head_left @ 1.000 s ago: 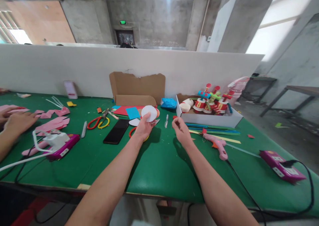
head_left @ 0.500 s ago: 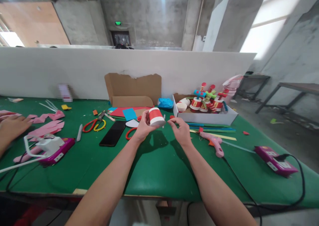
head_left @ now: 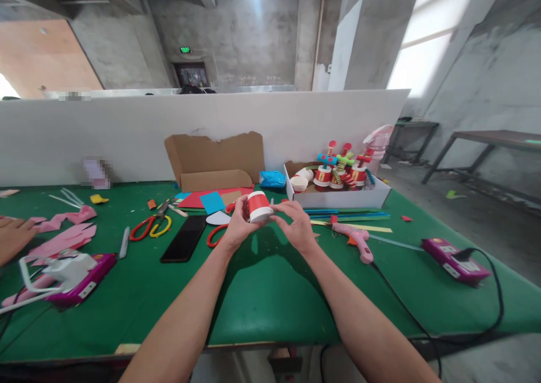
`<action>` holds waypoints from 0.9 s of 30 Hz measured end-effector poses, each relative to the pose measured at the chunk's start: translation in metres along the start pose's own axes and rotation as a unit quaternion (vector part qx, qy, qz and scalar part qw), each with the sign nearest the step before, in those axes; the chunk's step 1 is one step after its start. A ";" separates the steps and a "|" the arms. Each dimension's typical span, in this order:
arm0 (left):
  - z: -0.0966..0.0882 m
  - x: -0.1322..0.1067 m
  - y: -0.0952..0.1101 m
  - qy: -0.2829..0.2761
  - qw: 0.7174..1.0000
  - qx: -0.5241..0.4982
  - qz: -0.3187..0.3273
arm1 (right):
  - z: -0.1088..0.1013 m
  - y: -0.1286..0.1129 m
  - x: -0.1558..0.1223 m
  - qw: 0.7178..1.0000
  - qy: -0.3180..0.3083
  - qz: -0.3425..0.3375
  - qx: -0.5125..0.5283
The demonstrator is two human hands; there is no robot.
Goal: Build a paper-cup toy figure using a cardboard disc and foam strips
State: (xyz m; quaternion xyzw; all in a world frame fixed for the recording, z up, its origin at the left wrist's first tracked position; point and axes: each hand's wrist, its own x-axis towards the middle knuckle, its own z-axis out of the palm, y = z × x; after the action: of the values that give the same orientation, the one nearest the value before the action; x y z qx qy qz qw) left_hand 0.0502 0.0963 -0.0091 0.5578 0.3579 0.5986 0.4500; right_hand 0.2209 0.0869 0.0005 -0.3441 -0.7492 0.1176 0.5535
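A white paper cup (head_left: 258, 204) with a red band is held tilted above the green table, its wide rim toward me. My left hand (head_left: 239, 225) is wrapped round the cup from the left side. From the right, my right hand (head_left: 293, 225) has its thumb and index finger at the cup's side near the rim; the other fingers are loosely bent. Whether something small sits between those fingertips is hidden. Below my left hand lies a pair of red-handled scissors (head_left: 215, 235), partly covered by it.
At the back right, a white box (head_left: 338, 199) holds several decorated cups. A pink glue gun (head_left: 359, 242) lies right, its cord near a purple power strip (head_left: 454, 262). Left are a black phone (head_left: 183, 239), pliers-like scissors (head_left: 152, 225) and a co-worker's hand (head_left: 14, 239).
My right hand has moved left to the cup, and its fingertips now meet the cup's side. The cup is still in my left hand. The view has shifted slightly.
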 end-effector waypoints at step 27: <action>-0.009 0.007 -0.012 0.031 0.997 -0.060 -0.032 | -0.004 0.000 0.003 0.979 -0.011 0.121 0.161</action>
State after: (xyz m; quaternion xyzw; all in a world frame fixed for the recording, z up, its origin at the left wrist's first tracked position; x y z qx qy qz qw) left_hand 0.0436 0.1072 -0.0190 0.4991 0.3530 0.6214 0.4900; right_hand 0.2244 0.0880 0.0044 -0.3369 -0.6796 0.3066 0.5751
